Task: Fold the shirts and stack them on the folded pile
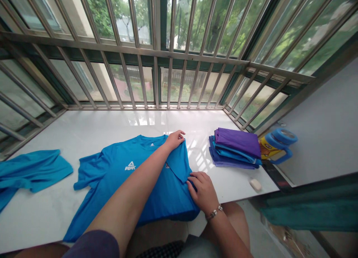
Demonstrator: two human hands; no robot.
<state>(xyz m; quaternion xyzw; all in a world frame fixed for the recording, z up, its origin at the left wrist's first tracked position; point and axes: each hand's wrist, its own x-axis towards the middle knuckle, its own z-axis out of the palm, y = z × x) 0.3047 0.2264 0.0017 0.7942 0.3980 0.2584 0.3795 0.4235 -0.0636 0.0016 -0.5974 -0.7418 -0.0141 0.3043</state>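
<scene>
A blue short-sleeved T-shirt (pixel 117 176) with a white PEAK logo lies spread on the white ledge, its lower part hanging over the front edge. One sleeve, on the right, is folded inward over the body. My left arm reaches across the shirt, and my left hand (pixel 175 139) is closed on the cloth at the right shoulder, beside the collar. Lower down, my right hand (pixel 204 190), with a bracelet at the wrist, pinches the shirt's right side edge. Part of the chest is hidden behind my left forearm.
A stack of folded purple and blue clothes (pixel 237 144) sits to the right. Beside it stand a blue-and-yellow handled bottle (pixel 275 144), a dark phone-like slab (pixel 275 176) and a small pale block (pixel 255 185). Another blue garment (pixel 36 170) lies at left. Metal window bars (pixel 156 82) line the back.
</scene>
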